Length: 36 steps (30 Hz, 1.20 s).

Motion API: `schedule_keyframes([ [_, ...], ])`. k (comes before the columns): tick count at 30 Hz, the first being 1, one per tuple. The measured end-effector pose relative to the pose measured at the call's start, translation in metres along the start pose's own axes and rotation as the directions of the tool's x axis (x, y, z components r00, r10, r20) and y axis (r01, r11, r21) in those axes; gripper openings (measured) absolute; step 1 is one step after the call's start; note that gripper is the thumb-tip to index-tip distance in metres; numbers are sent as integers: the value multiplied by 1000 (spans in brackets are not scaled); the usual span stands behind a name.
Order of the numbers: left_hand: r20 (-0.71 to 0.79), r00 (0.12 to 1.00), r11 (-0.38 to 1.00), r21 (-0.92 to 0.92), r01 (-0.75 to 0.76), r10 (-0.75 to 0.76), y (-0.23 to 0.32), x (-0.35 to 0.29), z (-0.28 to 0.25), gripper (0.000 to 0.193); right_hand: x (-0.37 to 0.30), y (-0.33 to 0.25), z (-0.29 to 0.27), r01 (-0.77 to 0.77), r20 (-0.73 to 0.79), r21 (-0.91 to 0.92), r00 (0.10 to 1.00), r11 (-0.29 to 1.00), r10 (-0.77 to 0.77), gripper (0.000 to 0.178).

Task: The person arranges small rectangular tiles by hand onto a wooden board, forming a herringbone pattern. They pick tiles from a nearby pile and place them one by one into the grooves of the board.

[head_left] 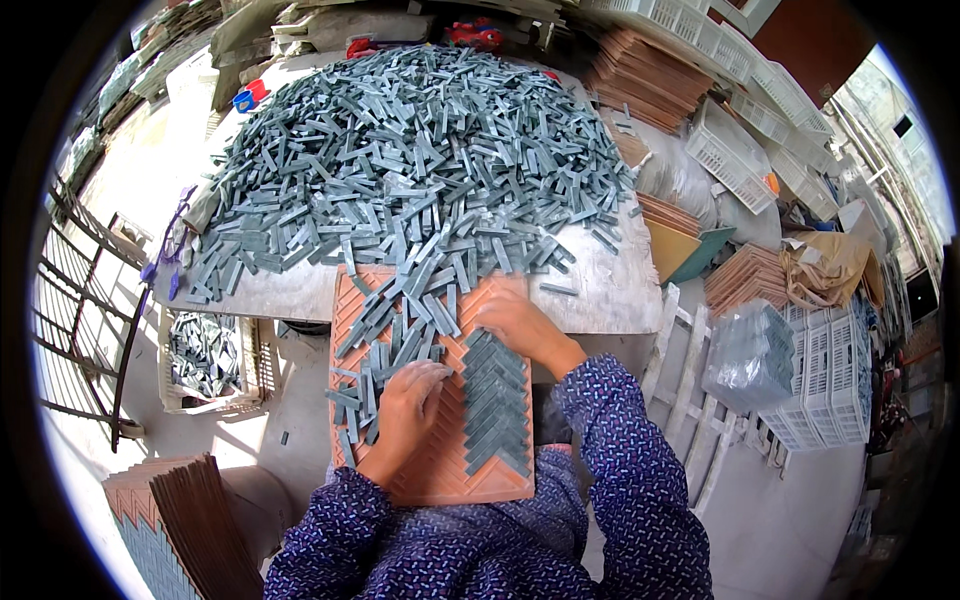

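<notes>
White table [600, 285], heap of grey-green tile strips [420, 150], orange tray [440, 470]

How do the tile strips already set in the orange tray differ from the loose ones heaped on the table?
The set strips lie flat, fitted edge to edge in a herringbone pattern; the loose heap lies jumbled at all angles, strips overlapping. The set strips fill a narrow band of the orange tray by the right hand; the heap covers most of the table. Both are slim grey-green bars.

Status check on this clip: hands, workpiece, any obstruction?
Left hand flat on loose grey-green tile strips. Right hand on orange grooved mould board, beside laid herringbone strips. Nothing blocking.
</notes>
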<state>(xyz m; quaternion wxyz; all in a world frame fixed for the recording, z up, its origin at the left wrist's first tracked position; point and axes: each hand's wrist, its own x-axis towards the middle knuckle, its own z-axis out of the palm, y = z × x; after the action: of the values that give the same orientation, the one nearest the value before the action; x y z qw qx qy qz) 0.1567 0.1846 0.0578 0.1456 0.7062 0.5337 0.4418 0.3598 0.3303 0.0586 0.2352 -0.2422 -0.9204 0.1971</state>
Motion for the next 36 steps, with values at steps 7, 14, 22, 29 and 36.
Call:
schedule_keyframes([
  [7, 65, 986, 980, 119, -161, 154, 3, 6, 20, 21, 4, -4, -2, 6, -99, -36, 995, 999, -10, 8],
  [14, 119, 975, 955, 209, -211, 189, -16, 5, 35, 22, 24, -28, 3, -419, -89, 100, 900, 903, 427, 20],
  [22, 89, 976, 977, 52, -206, 201, -17, 3, 33, 26, 23, -34, 12, -515, -67, 1, 856, 857, 513, 24],
  [29, 65, 983, 981, 79, -179, 174, -17, -1, 37, 25, 9, -9, -32, -456, -63, 80, 885, 886, 461, 15],
  [36, 88, 979, 978, 83, -193, 186, -18, 0, 37, 24, 19, -4, -11, -580, -78, 74, 808, 812, 584, 11],
])
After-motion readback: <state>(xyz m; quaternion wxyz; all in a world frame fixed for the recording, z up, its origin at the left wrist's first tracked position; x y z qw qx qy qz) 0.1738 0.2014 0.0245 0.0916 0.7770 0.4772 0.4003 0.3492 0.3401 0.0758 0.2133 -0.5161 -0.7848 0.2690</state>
